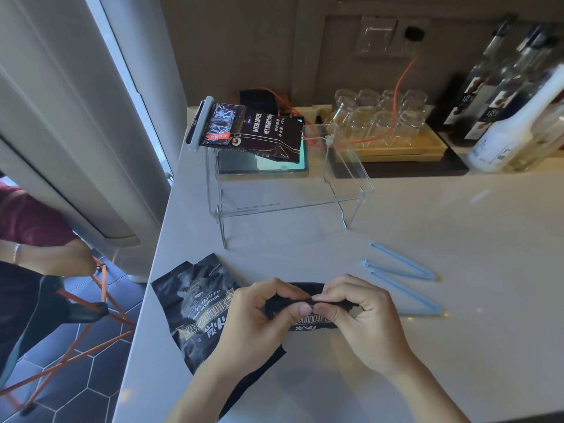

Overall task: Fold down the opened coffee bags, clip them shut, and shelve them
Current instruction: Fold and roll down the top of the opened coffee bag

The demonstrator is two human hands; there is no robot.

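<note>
Both hands pinch the rolled top of a crinkled black foil bag (195,303) lying flat on the smooth white counter (457,346): left hand (262,322) and right hand (363,319) closed on the fold, thumbs nearly touching. Slim blue plastic clips (403,270) lie beyond the right fingers

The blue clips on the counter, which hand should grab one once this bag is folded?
Probably the right hand. The clips lie on the counter on its side, just beyond it, while the left hand sits over the bag and can keep its grip on the fold.
</note>
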